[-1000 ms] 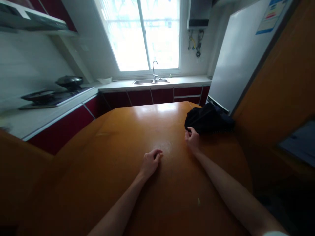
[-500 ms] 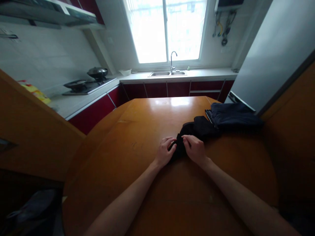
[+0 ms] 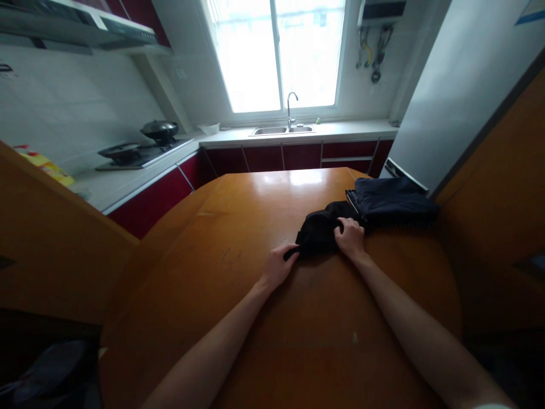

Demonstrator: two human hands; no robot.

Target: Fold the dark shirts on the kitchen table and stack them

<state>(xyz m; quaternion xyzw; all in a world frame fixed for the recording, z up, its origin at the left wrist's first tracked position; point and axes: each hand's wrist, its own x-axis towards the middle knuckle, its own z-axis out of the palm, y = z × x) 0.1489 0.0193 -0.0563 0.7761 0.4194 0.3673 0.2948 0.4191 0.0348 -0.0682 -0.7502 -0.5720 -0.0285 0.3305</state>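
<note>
A bunched piece of black cloth [image 3: 317, 233] lies on the wooden table, its exact kind hard to make out. My left hand [image 3: 280, 264] pinches the near left end of it between thumb and fingers. Further right, my right hand [image 3: 351, 236] has its fingers curled round the cloth's right part. Just behind my right hand sits a folded dark navy garment [image 3: 394, 201], with a pale zip-like edge on its left side. The black cloth reaches up to this garment.
The round wooden table [image 3: 204, 284] fills the foreground. Beyond it runs a white counter with a sink [image 3: 270, 130] and faucet. On the left a stove [image 3: 145, 156] carries two pans. A tall fridge [image 3: 451, 96] stands at the right, beside a wooden door.
My right hand has moved right along the black cloth, away from my left hand. More of the cloth now shows between them. The view has shifted slightly.
</note>
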